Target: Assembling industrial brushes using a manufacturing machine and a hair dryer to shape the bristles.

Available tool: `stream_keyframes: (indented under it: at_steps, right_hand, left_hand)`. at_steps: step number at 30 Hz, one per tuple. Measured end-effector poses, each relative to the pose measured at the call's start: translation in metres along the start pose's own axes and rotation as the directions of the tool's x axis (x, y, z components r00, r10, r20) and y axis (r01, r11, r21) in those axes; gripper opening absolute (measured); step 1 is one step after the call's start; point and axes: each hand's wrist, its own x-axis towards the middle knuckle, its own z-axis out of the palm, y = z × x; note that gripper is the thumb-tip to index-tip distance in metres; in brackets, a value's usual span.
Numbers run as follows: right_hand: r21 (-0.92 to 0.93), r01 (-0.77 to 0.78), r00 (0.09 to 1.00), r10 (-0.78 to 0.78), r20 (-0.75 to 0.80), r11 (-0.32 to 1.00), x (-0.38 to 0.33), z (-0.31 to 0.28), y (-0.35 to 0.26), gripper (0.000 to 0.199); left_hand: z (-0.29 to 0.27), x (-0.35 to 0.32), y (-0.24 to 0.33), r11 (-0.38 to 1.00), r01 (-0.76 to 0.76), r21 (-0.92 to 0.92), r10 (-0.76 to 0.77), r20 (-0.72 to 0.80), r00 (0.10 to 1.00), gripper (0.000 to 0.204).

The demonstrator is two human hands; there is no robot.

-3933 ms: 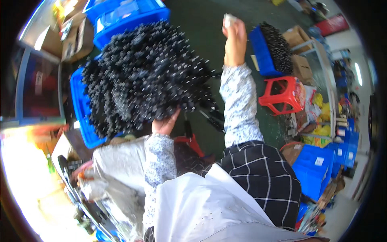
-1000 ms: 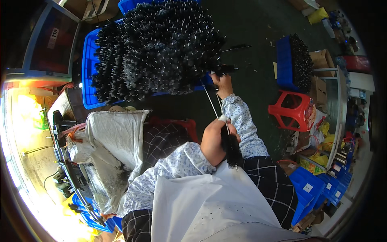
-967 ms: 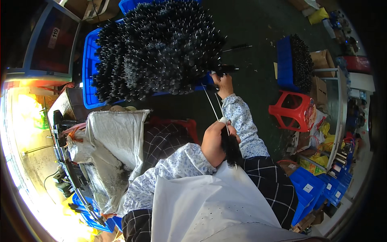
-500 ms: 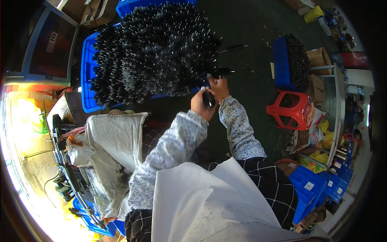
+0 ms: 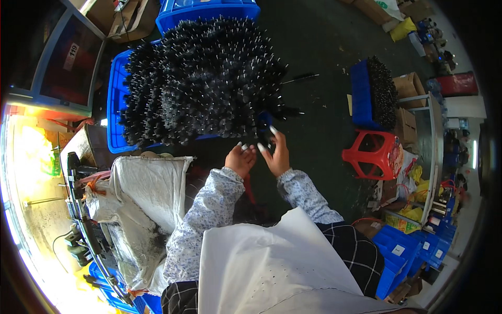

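A big heap of black bristle brushes [image 5: 204,83] overflows a blue crate [image 5: 116,110] on the dark floor in front of me. Both my hands are at the heap's lower right edge. My right hand [image 5: 278,154] grips a black brush [image 5: 266,137] that sticks out of the heap, fingers closed around it. My left hand [image 5: 240,159] is just left of it, fingers spread and curled up, touching the heap's underside and holding nothing I can see. Floral sleeves cover both forearms, and a white apron [image 5: 261,267] lies over my lap.
A red plastic stool [image 5: 372,155] stands to the right, behind it a second blue crate of brushes [image 5: 372,94] and cardboard boxes [image 5: 409,89]. A grey sack [image 5: 141,199] hangs at my left. Blue bins [image 5: 413,251] sit lower right. One loose brush [image 5: 300,78] lies on the floor.
My left hand has come up from my lap to the heap, beside my right hand. The right hand stayed at the heap's lower edge.
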Motion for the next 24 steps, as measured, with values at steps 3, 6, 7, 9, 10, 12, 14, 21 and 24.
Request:
stream_keyframes:
  at_steps: [3,6,7,9,10,12,14,21,24]
  right_hand:
    - [-0.191,0.087,0.994,-0.097,-0.047,0.978,0.017,0.016,0.029,0.041]
    - [-0.198,-0.034,0.994,0.012,-0.112,0.980,0.018,0.025,0.051,0.034]
    - [-0.208,-0.082,0.993,0.061,-0.103,0.975,0.017,0.026,0.054,0.035]
    - [-0.354,-0.031,0.983,-0.035,-0.179,0.935,0.015,0.023,0.062,0.037]
    - [-0.102,-0.105,0.959,0.073,-0.275,0.989,0.018,0.017,0.055,0.038]
    - [0.085,-0.051,0.926,0.079,-0.369,0.995,0.030,-0.003,0.043,0.043]
    - [0.064,0.114,0.918,-0.080,-0.390,0.991,0.049,-0.025,0.025,0.044]
    - [0.001,-0.088,0.964,0.085,-0.250,0.996,0.074,-0.044,0.004,0.018]
    - [-0.022,-0.107,0.953,0.096,-0.288,0.994,0.069,-0.049,0.007,0.015]
  left_hand:
    - [-0.004,-0.005,0.007,0.998,-0.051,0.020,0.052,-0.028,0.998,0.021]
    - [-0.015,-0.009,0.010,0.999,-0.046,0.005,0.046,-0.011,0.999,0.019]
    - [-0.018,-0.014,0.012,0.999,-0.045,-0.022,0.045,-0.011,0.999,0.018]
    - [-0.024,-0.020,0.020,0.998,-0.051,-0.035,0.051,0.001,0.999,0.017]
    - [-0.030,-0.025,0.026,0.997,-0.061,-0.055,0.062,0.020,0.998,0.017]
    - [-0.034,-0.033,0.035,0.995,-0.090,-0.054,0.092,0.047,0.995,0.017]
    - [-0.045,-0.037,0.043,0.992,-0.095,-0.078,0.102,0.091,0.991,0.018]
    - [-0.053,-0.055,0.055,0.983,-0.137,-0.123,0.158,0.189,0.969,0.021]
    - [-0.056,-0.061,0.060,0.976,-0.168,-0.137,0.194,0.211,0.958,0.022]
